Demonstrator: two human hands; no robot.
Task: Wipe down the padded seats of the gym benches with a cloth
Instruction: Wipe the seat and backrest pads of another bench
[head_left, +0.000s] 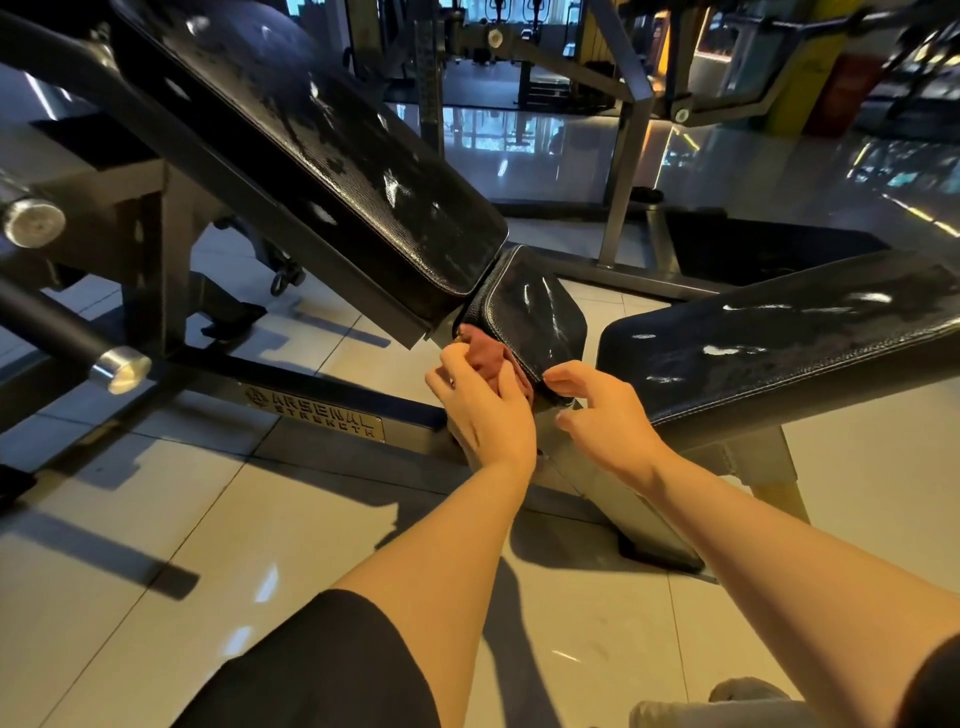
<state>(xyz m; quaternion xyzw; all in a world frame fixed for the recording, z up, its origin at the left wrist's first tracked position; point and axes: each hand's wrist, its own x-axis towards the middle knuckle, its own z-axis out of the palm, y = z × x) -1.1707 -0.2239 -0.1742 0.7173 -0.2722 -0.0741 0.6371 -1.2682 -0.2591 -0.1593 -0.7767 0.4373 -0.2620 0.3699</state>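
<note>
A small black padded seat (530, 312) sits below the tilted black backrest pad (332, 156) of an incline bench. My left hand (483, 410) holds a dark red cloth (488, 358) bunched against the seat's near left side edge. My right hand (602, 415) rests beside it, its fingers loosely curled with the fingertips touching the seat's front corner. A second black padded bench (779, 343) lies to the right, streaked with wet marks.
The bench's dark steel frame (311, 410) with a brand plate runs along the tiled floor (156, 545). Metal pegs (122, 369) stick out at left. Grey machine posts (623, 182) stand behind. My knee in black shorts (322, 670) is at the bottom.
</note>
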